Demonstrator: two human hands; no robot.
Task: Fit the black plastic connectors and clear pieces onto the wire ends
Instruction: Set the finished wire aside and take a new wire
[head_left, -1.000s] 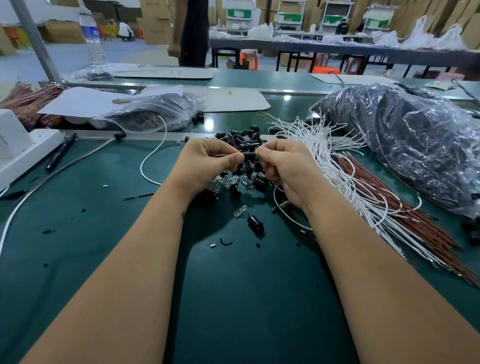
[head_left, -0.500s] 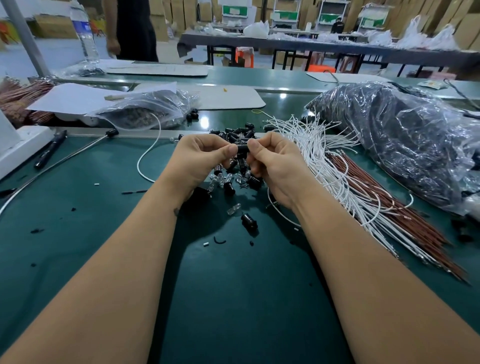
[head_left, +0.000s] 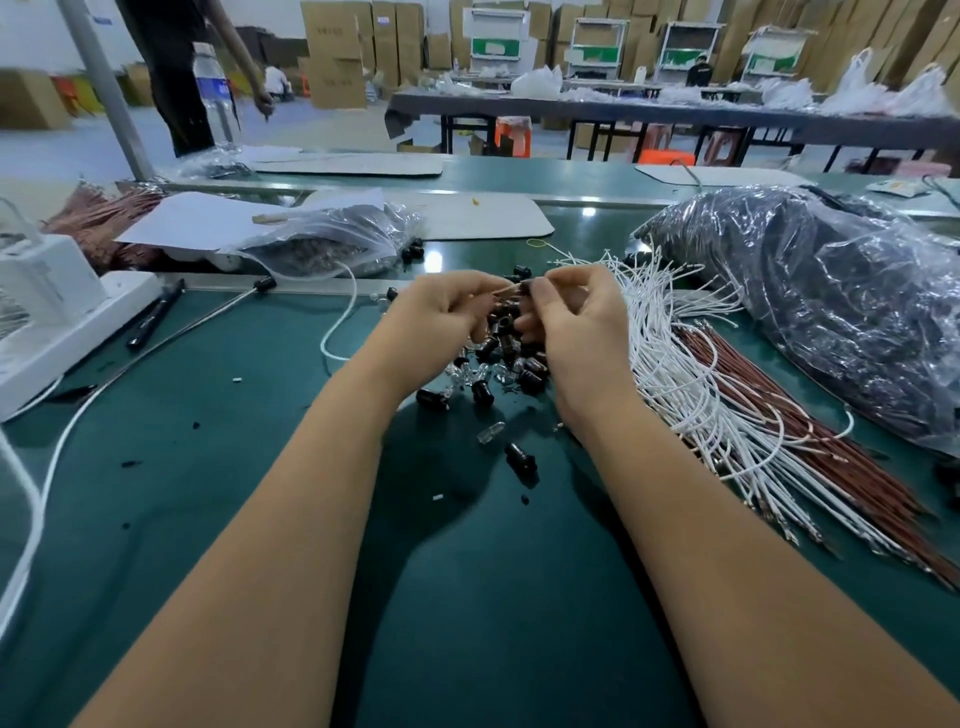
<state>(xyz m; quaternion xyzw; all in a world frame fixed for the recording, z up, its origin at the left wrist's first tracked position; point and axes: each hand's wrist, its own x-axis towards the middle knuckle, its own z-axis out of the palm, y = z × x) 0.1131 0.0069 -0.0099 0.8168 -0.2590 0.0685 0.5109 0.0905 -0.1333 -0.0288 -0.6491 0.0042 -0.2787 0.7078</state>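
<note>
My left hand (head_left: 441, 317) and my right hand (head_left: 576, 322) are raised together above a pile of black plastic connectors (head_left: 506, 338) on the green table. Between their fingertips they pinch a thin wire end with a small black connector (head_left: 524, 287) on it. Clear pieces (head_left: 467, 373) lie mixed into the pile; one clear piece (head_left: 491, 432) and one black connector (head_left: 519, 457) lie apart, nearer to me. A bundle of white wires (head_left: 691, 374) and brown wires (head_left: 810, 415) fans out to the right of my right hand.
A large plastic bag of dark parts (head_left: 831, 312) fills the right side. A smaller clear bag (head_left: 332, 244) lies behind my left hand. A white box (head_left: 47, 312), a black pen (head_left: 156, 314) and a white cable (head_left: 31, 493) sit at left. A person (head_left: 182, 67) stands behind.
Both hands have lifted a little off the pile and moved slightly apart, with the wire end now visible between them. The view has shifted, and the person behind has moved left.
</note>
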